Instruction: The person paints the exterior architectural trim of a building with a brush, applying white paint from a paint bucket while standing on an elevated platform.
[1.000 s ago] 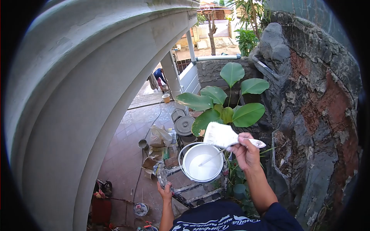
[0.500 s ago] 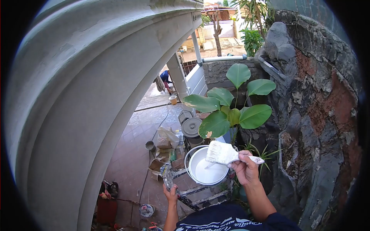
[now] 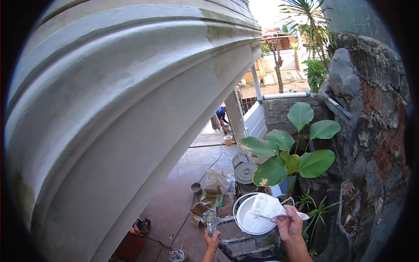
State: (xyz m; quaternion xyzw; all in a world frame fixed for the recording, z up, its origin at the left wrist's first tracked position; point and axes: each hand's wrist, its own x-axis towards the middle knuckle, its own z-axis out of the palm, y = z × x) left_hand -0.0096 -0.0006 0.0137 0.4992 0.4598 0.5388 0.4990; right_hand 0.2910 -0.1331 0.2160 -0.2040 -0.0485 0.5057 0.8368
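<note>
My right hand [image 3: 290, 223] is closed around the handle of a wide paintbrush [image 3: 267, 207], its bristles coated in white paint. The brush is over a white bucket [image 3: 242, 220] with white paint inside and its wire handle tipped to the side. Below and to the left, my left hand [image 3: 212, 240] grips the paint-spattered side rail of a ladder [image 3: 212, 223]. Rungs of the ladder show beneath the bucket.
A pale moulded wall ledge [image 3: 131, 83] fills the left. Rough rock wall [image 3: 371, 131] rises on the right, beside a large-leaved plant [image 3: 301, 163]. On the tiled floor lie bags [image 3: 217, 181] and a paint tin [image 3: 177, 255]. Another person [image 3: 221, 115] bends over far back.
The view has turned left and upward, so the scene sits further right and lower. The brush stays over the bucket in my right hand; my left hand remains on the ladder.
</note>
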